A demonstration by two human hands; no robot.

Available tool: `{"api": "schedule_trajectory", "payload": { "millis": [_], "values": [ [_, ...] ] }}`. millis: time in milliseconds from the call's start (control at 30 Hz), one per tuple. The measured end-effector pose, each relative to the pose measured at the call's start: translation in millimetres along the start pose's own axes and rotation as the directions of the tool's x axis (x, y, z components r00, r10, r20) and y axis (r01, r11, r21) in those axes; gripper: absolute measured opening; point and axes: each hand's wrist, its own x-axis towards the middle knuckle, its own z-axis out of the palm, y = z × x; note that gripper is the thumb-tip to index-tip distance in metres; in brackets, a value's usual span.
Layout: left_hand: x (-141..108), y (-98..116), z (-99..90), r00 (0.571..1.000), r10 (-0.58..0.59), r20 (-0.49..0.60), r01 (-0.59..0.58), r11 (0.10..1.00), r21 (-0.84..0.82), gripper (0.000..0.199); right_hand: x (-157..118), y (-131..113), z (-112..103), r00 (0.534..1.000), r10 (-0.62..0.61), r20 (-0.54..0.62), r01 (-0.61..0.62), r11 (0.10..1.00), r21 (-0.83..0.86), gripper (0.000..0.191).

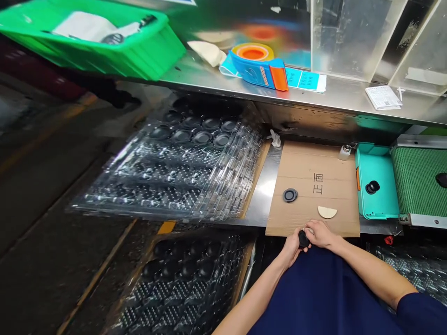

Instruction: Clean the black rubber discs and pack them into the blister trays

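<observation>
A small black round part point(303, 238) is held close to my body, just past the near edge of the cardboard sheet point(314, 163). My left hand point(292, 246) is closed around its left side. My right hand point(319, 232) presses on it from above and the right, fingers bent. The fingers cover much of the part, so its exact kind is hidden. On the cardboard, a dark grey ring-shaped cap point(290, 195) lies to the left and a cream half-round pad point(327, 212) lies just beyond my right hand.
Stacked clear trays of black round parts point(181, 172) stand left, with more trays point(185, 274) below. A teal bin point(377, 204) holds a black part, beside a green conveyor belt point(415, 181). A small bottle point(345, 152), tape dispenser point(256, 70) and green crate point(146, 56) are farther back.
</observation>
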Motion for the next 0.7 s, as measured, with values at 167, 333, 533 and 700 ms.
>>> {"api": "schedule_trajectory", "payload": {
  "millis": [167,333,533,700],
  "values": [
    [8,-3,0.2,0.999,0.026,-0.036,-0.025,0.999,0.037,0.028,-1,-6,9,1.000,0.017,-0.015,-0.018,0.995,-0.099,0.016],
    [13,-5,1.5,0.996,0.064,-0.066,-0.060,0.996,0.059,0.028,3,-3,9,1.000,-0.006,-0.003,0.006,0.995,-0.104,0.011],
    [15,-5,2.6,0.992,0.095,-0.080,-0.087,0.991,0.098,0.027,5,1,7,1.000,-0.019,0.007,0.020,0.995,-0.102,0.012],
    [19,-6,2.1,0.992,0.104,-0.066,-0.090,0.979,0.182,0.033,8,4,9,1.000,-0.008,0.013,0.009,0.995,-0.101,0.010]
  ]
}}
